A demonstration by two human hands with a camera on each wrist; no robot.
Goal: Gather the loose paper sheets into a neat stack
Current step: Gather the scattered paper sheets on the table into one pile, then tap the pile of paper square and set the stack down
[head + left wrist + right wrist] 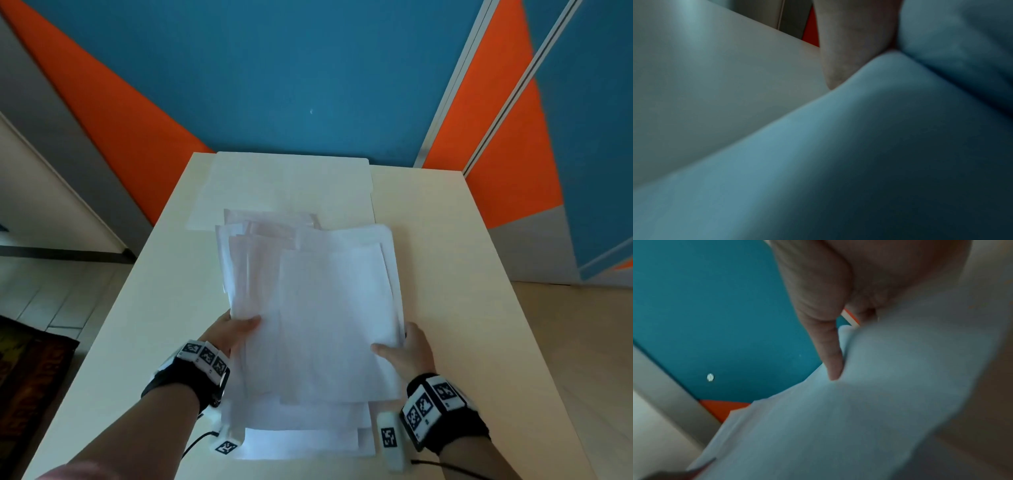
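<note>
Between my two hands, raised off the table [462,274], sits the bundle of paper sheets [318,308], still ragged, its far edges fanned out of line. My left hand [233,330] has a grip on the bundle's left side, thumb lying on top of the sheets and the other fingers hidden under them. My right hand [407,353] grasps the right side in like manner, thumb pressed onto the top sheet; in the right wrist view that thumb [832,353] lies flat along the paper [859,410] while the rest of the hand curls behind it. From the left wrist view I make out only blurred paper [838,154] filling the frame, part of my hand [855,40] above it, and a strip of table [715,73] to the left.

Under my wrists, nearest to me, a few more sheets [308,442] lie flat on the table, poking out below the bundle I hold. Beyond my hands, past the far ends of the sheets, a pale folder [291,178] lies flat and reaches the table's far edge. Further off stands a blue and orange wall [274,68]
</note>
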